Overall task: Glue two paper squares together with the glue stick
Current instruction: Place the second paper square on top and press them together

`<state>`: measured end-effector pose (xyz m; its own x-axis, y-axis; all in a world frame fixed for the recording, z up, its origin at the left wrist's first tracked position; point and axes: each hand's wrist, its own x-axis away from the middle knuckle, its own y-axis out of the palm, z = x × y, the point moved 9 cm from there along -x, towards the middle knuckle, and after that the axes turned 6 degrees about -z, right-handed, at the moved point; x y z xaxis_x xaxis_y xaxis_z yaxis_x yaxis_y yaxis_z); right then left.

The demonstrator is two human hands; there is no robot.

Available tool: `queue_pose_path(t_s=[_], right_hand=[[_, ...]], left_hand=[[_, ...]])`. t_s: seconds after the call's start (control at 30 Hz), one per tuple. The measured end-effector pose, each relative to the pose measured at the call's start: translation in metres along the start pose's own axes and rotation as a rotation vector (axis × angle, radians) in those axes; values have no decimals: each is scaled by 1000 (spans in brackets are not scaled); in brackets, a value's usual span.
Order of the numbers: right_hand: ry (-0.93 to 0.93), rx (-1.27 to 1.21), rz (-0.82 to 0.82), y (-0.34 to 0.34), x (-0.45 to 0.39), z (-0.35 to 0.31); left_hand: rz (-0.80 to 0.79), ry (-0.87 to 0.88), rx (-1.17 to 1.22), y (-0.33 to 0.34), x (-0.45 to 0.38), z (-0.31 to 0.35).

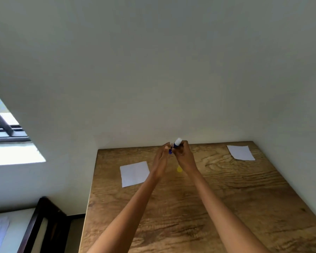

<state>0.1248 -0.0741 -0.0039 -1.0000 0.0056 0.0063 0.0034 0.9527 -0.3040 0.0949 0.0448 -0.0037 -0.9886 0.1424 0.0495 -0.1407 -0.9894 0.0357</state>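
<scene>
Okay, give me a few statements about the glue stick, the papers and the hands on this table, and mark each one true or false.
1. Both hands, the left hand and the right hand, hold the glue stick above the table. True.
2. The two paper squares are stacked. False: the near paper square and the far paper square lie apart.
3. A yellow cap lies on the table. True.
4. The glue stick touches paper. False: it is held in the air.

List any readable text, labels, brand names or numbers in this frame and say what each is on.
None can be read.
Glue stick, held in both hands: any label on its blue body is too small and blurred to read.
Left paper square: blank, no print visible.
Right paper square: blank, no print visible.
Yellow cap on the table: no visible marking.
</scene>
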Motion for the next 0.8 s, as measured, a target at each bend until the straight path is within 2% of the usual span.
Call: queue_pose_path(t_s=[0.1,0.23,0.57,0.7,0.8], right_hand=[[-61,186,-18,-10,-17,5],[-73,260,-60,-11,-29,16],[-52,255,-75,-7,-33,30],[-49,232,-67,-8,-26,28],[-42,232,-28,-15,-18,24]], left_hand=[[-13,-22,41,8,-18,-6],[-28,-57,55,13,-34,-19],[-6,-115,33,14,-40,-37],[-1,-111,7,14,-36,-35],[73,-43,-76,9,-23,-24]])
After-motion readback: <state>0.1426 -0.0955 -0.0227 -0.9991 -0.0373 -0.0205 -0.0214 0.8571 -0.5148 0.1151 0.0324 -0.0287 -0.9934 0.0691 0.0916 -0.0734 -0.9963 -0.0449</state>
